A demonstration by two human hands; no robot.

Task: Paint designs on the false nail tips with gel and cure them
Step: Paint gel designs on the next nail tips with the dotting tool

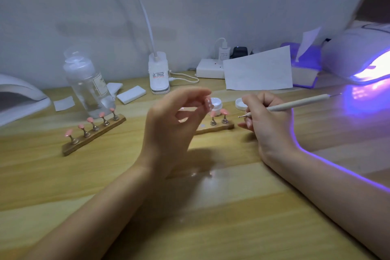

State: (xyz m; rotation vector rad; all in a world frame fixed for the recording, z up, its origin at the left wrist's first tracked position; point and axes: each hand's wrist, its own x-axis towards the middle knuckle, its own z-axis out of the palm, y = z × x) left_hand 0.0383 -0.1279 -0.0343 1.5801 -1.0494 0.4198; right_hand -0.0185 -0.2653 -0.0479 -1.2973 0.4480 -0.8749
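Observation:
My left hand is raised above the table and pinches a pink nail tip with white dots, on its small stand. My right hand grips a pale dotting pen, its metal ball tip pointing left toward the nail tip. Behind my hands lies a wooden holder with two pink tips standing on it. An open white gel pot sits just behind it, its lid to the right. A second wooden holder at the left carries several pink tips.
A curing lamp glows violet at the right edge; another lamp sits at the left. A clear bottle, white pads, a clip lamp base, a power strip and a paper sheet line the back.

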